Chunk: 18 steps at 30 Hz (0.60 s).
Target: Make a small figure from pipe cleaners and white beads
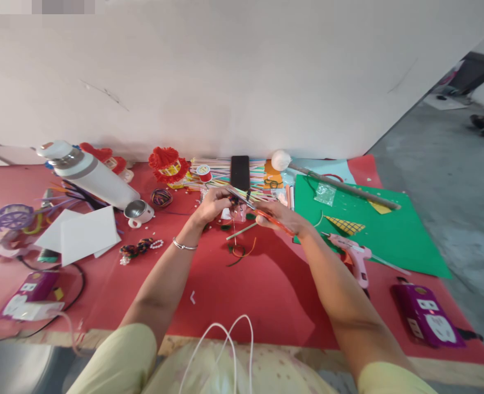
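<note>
My right hand [285, 218] is closed around the orange handles of a pair of scissors [272, 220]. The blades point up and to the left, reaching my left hand [216, 206]. Pinched in the fingers of that left hand is a small dark, multicoloured yarn piece [237, 201], partly hidden by the fingers and blades. A thin thread hangs below it. Under the hands lie a pale green stick [241, 231] and a loose orange and dark green yarn strand [242, 251]. Further left rest a ball of multicoloured yarn [161, 197] and a yarn-and-pearl piece [141, 249].
A black phone [240, 172] lies on coloured straws at the back, beside a thread spool [204, 173]. A white bottle [94, 175] and steel cup [138, 212] stand left. On the right are green sheet [410, 235], pink glue gun [353, 257] and purple power box [426, 314].
</note>
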Each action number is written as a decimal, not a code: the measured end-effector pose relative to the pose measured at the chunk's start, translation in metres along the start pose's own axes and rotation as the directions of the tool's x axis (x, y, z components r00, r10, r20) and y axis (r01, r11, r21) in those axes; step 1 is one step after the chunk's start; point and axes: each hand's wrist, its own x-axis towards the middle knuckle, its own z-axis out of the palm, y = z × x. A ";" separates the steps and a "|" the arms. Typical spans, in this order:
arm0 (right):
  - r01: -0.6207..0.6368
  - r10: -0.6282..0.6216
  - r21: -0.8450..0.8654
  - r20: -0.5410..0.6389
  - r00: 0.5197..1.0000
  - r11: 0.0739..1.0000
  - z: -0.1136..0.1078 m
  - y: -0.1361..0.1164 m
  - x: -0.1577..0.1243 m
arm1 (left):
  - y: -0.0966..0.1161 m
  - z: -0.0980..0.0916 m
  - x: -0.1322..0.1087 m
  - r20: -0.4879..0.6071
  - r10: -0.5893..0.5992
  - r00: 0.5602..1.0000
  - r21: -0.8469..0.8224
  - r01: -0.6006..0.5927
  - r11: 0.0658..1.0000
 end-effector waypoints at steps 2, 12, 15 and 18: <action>-0.013 0.012 0.056 0.015 1.000 0.998 -0.004 -0.004 -0.002 | 0.002 0.000 0.000 0.004 -0.022 1.000 0.007 0.022 1.000; -0.774 0.380 -0.496 -0.679 0.628 0.394 -0.059 0.037 -0.027 | 0.001 -0.005 0.004 -0.167 -0.203 0.965 -0.214 0.166 0.963; -0.805 0.395 -0.501 -0.702 0.592 0.316 -0.062 0.042 -0.030 | -0.003 -0.008 0.006 -0.222 -0.234 0.947 -0.244 0.178 0.953; -0.742 0.201 -0.512 -0.748 0.633 0.433 -0.049 0.033 -0.020 | -0.006 -0.009 0.008 -0.214 -0.241 0.947 -0.260 0.183 0.948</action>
